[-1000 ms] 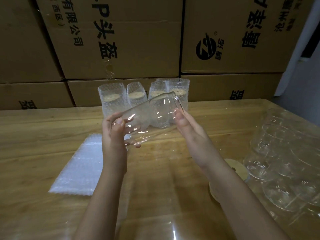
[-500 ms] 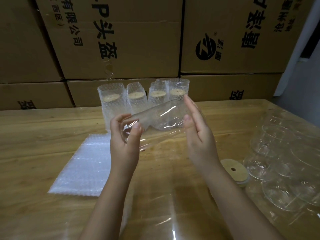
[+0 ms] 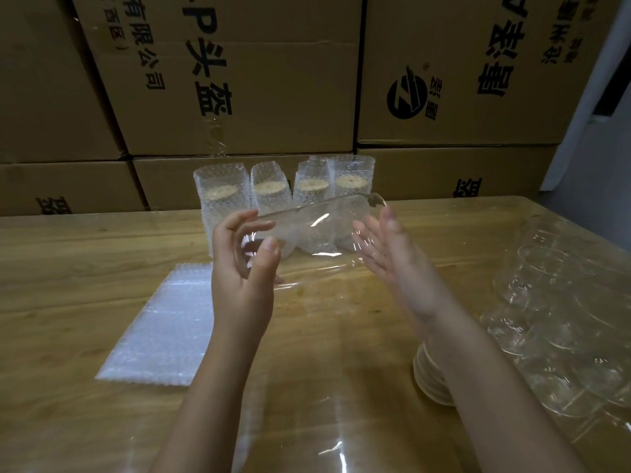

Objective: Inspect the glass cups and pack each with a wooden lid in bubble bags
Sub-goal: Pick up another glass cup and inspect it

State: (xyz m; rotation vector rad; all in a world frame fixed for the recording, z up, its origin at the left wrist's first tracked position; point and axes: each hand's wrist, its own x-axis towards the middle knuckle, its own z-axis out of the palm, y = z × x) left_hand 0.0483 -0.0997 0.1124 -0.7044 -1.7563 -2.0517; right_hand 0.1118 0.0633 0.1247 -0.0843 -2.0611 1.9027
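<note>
Glass cup (image 3: 307,230) is lying nearly on its side in mid-air above the counter (image 3: 68,268), tilting up toward the right, between the two hands. Left hand (image 3: 244,268) is curling its thumb and fingers around the cup's lower end, gripping it. Right hand (image 3: 392,257) is spreading flat and open, palm facing the cup's upper end; whether the palm is touching the rim cannot be told, since the clear wall is blurring into the background. The cup's outline is showing mainly as highlights, and its far rim is hard to separate from the wrapped cups behind.

Four packed cups (image 3: 283,189) are standing in a row at the counter's far edge, each inside a bubble bag with a wooden lid showing through the top; their lower parts are hiding behind the held cup and the hands. A flat stack of bubble bags (image 3: 160,322) is lying on the counter to the left, its right edge hiding behind the left forearm. A stack of wooden lids (image 3: 430,377) is sitting near the right, mostly covered by the right forearm. Unpacked glass cups (image 3: 563,319) are crowding the right side, their number unclear and the group cut off by the frame edge.

The counter is wooden and glossy, seemingly under a clear film. Cardboard boxes (image 3: 239,80) with printed black characters are stacking up as a wall behind it.
</note>
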